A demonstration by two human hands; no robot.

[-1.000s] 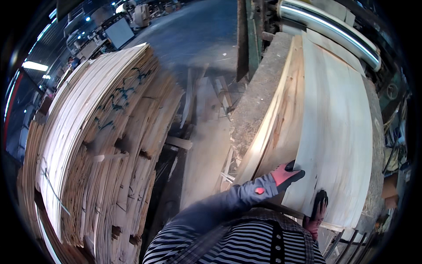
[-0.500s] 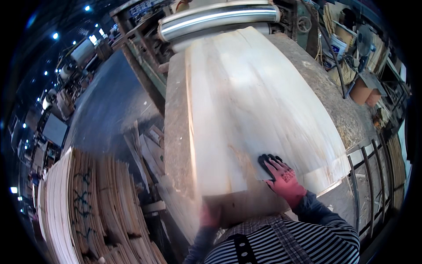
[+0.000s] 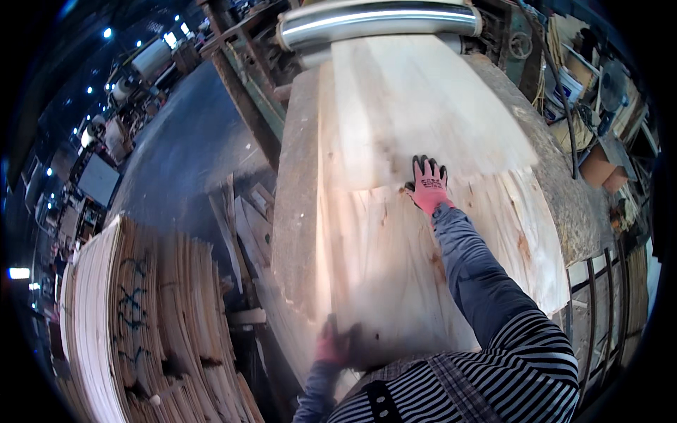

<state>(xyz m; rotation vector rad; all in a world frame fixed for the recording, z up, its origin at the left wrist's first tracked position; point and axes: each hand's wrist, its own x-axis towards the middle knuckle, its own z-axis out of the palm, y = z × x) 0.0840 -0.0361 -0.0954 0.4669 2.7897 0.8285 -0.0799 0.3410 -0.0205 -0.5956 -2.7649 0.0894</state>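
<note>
Head view: lying flat on the counter [image 3: 296,211], a thin wood sheet [image 3: 395,275], near of a second sheet [image 3: 416,113] feeding from the roller [image 3: 374,21]. Likely handling light, floppy, brittle at splits; best gripping at edges. Right hand [image 3: 428,187] pressing open-palmed on the far edge; left hand [image 3: 331,345] pinching the near left corner. Crowding left, stacked sheets [image 3: 134,317]; right, a rail.
</note>
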